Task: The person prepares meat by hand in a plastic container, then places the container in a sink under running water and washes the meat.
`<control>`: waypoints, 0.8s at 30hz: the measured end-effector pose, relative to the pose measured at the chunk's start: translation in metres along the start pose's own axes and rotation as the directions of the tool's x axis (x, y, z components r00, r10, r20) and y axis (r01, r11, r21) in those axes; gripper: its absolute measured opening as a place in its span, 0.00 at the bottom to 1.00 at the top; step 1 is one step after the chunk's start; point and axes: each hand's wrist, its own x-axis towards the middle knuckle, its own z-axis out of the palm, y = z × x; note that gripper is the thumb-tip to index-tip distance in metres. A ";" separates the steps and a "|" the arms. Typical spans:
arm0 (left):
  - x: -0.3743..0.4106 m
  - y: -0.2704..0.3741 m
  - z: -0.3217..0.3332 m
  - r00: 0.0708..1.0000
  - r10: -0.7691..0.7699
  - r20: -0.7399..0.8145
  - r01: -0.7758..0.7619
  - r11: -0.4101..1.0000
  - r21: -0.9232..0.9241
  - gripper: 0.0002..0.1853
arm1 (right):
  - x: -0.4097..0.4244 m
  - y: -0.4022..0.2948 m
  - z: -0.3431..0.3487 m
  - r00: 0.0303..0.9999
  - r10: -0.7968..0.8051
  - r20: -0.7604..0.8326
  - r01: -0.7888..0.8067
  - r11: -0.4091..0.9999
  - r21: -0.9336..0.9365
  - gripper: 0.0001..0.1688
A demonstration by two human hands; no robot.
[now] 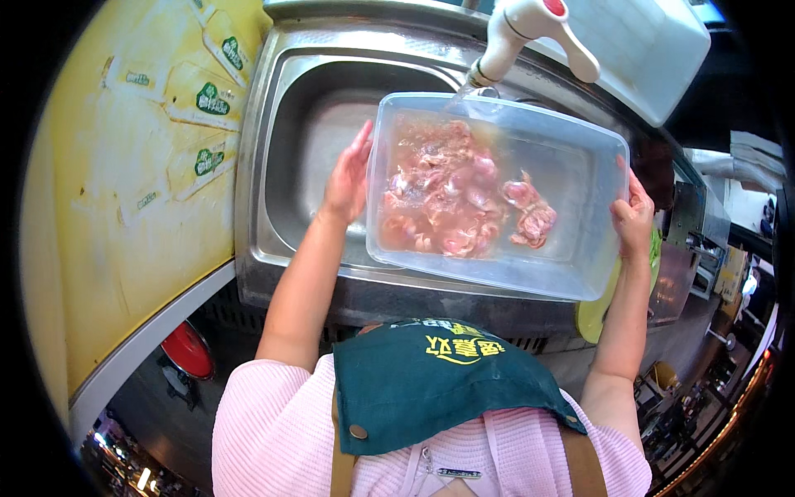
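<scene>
A translucent rectangular plastic tub (581, 248) is held over the right part of a stainless steel sink (298, 149). Cloudy water and several pieces of raw meat (435, 192) gather at its left end. One separate clump lies near its middle. My left hand (349, 177) supports the tub's left end, palm against the wall and fingers stretched upward. My right hand (633, 208) grips the opposite end, with some fingers behind the wall. From a white tap (506, 43) with a lever handle, water runs into the tub at its far edge.
A large white plastic container (627, 56) stands behind the tap at the right. At the left rises a yellow wall panel (136, 168) with printed labels. A yellow-green round item (590, 314) shows below the tub's right end. A red round object (188, 351) is low at the left.
</scene>
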 end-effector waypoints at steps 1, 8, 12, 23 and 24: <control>0.011 0.004 -0.002 1.000 0.025 -0.006 -0.025 1.000 0.010 0.30 | 0.002 -0.001 0.001 1.000 -0.012 0.000 0.012 1.000 -0.002 0.42; 0.076 0.010 -0.003 0.998 0.041 0.042 -0.035 0.990 -0.134 0.24 | 0.015 -0.026 0.005 0.997 -0.035 0.068 0.038 0.998 -0.051 0.43; 0.082 0.000 -0.022 0.999 0.018 -0.031 -0.024 0.971 -0.236 0.23 | 0.021 -0.037 0.009 0.992 -0.078 0.103 0.083 0.995 -0.052 0.43; 0.078 -0.019 -0.042 0.986 0.100 -0.131 -0.139 0.933 -0.332 0.22 | 0.036 -0.076 0.034 0.979 -0.082 0.189 0.117 0.976 -0.183 0.43; 0.077 -0.020 -0.045 0.985 0.107 -0.137 -0.149 0.925 -0.350 0.22 | 0.038 -0.077 0.035 0.976 -0.086 0.202 0.124 0.975 -0.184 0.43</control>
